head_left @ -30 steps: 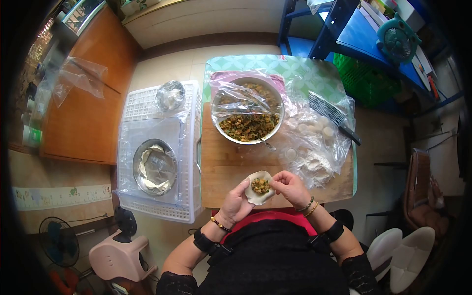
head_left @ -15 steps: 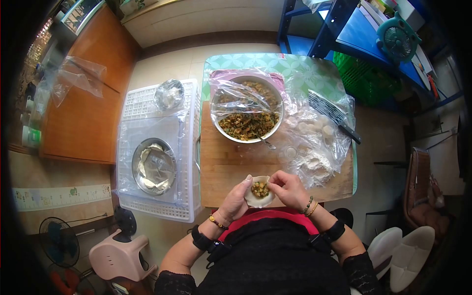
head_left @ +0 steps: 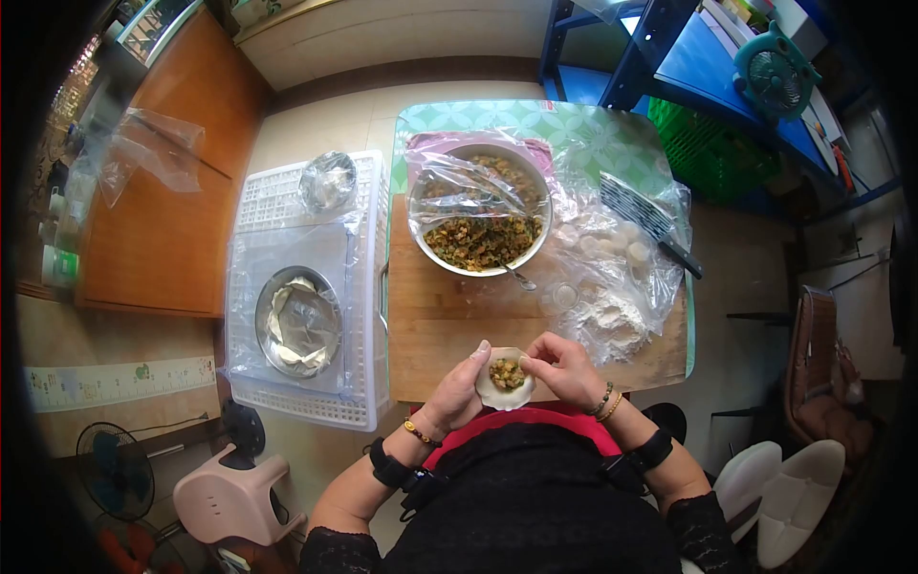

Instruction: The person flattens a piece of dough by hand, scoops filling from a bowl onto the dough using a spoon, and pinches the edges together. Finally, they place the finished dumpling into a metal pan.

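A round dumpling wrapper [head_left: 508, 395] with a mound of chopped filling [head_left: 507, 374] in its middle rests in my left hand [head_left: 461, 386], over the front edge of the wooden board. The left thumb lies along the wrapper's left rim, and the fingers go out of sight beneath it. My right hand [head_left: 562, 369] pinches the right rim between thumb and fingertips. Beyond them stands a large bowl [head_left: 422, 247] of the same filling, part covered by clear plastic film [head_left: 473, 191], with a spoon [head_left: 521, 278] sticking out at its front.
Right of the bowl, a plastic sheet carries flour [head_left: 612, 320], several dough pieces [head_left: 636, 253] and a cleaver [head_left: 650, 225]. To the left, a white crate [head_left: 368, 411] bears a metal bowl [head_left: 263, 330] of plastic-covered dumplings and a smaller covered bowl [head_left: 328, 182]. The wooden board [head_left: 430, 325] lies underneath.
The wrapper has shifted slightly toward my body and its upper edge looks rounder. My right fingertips have moved a little along the rim. Both hands keep their hold.
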A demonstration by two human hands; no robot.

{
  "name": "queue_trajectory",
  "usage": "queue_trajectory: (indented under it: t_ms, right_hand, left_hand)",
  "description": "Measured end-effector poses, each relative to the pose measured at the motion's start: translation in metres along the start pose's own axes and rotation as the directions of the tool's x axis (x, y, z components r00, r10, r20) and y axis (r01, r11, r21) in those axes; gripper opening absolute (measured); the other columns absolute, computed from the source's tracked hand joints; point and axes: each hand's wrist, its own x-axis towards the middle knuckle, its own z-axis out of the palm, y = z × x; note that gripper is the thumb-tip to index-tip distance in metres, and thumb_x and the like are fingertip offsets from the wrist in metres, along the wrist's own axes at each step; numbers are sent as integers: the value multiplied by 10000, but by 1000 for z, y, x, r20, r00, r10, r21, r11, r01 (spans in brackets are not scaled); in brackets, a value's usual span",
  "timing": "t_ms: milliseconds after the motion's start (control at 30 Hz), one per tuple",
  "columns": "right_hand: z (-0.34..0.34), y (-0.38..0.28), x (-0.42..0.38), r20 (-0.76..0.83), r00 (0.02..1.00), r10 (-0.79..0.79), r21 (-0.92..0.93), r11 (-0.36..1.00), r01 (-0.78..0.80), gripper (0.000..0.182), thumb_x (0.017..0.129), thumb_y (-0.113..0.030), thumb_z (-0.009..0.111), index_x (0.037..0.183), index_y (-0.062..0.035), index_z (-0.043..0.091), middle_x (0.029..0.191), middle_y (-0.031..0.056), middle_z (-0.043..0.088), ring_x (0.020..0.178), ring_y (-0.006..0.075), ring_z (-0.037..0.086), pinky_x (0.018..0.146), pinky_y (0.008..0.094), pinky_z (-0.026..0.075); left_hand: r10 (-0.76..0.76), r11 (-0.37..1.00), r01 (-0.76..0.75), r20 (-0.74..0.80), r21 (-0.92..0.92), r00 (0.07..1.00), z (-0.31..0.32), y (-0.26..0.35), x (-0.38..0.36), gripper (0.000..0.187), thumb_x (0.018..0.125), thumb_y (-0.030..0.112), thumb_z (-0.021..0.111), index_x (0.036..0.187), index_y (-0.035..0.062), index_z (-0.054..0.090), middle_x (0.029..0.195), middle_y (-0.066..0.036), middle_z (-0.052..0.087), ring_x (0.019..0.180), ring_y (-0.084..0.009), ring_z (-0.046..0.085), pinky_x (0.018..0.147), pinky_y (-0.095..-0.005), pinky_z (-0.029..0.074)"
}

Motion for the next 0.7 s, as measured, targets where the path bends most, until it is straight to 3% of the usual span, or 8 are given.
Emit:
queue_trajectory:
  t_ms: [67,200,400,567,700]
  right_hand:
    - [2,11,1,11,1000,9,96,995,-10,184,882,-194,687,889,-13,651,726,35,650,650,100,590,603,279,490]
    - [1,12,2,7,1000,15,111,994,-16,185,887,-200,682,895,-16,656,744,44,665,654,105,597,602,283,491]
    - [-2,-1,0,12,998,69,-33,997,-69,221,880,-231,686,872,-11,666,725,75,680,656,129,628,604,305,500]
    - [-2,-7,-1,-68,997,-38,-186,982,25,218,879,-223,654,857,-8,681,725,158,676,660,259,673,616,365,512]
    - [-1,-8,-2,-86,994,-65,-196,980,47,205,891,-208,631,875,-11,686,748,169,676,676,286,676,622,384,514]
  left_hand:
    - [-9,999,9,17,-34,1000,0,0,0,609,1056,444,245,1312,-61,467,1215,-186,601,1089,-269,633,966,-390,512]
    - [-18,999,18,5,-29,1000,2,0,0,605,1058,439,234,1321,-56,462,1225,-180,595,1102,-263,625,978,-390,504]
    - [-23,1000,22,67,15,997,7,3,-2,610,1056,449,229,1335,-43,456,1237,-166,590,1124,-251,611,1006,-384,484]
    - [-36,999,37,46,-16,998,9,3,-1,623,1052,466,227,1348,-39,440,1262,-163,577,1144,-255,602,1019,-387,476]
    - [-50,999,50,17,-21,999,8,4,0,622,1052,465,227,1353,-38,433,1273,-164,570,1157,-256,596,1023,-391,475]
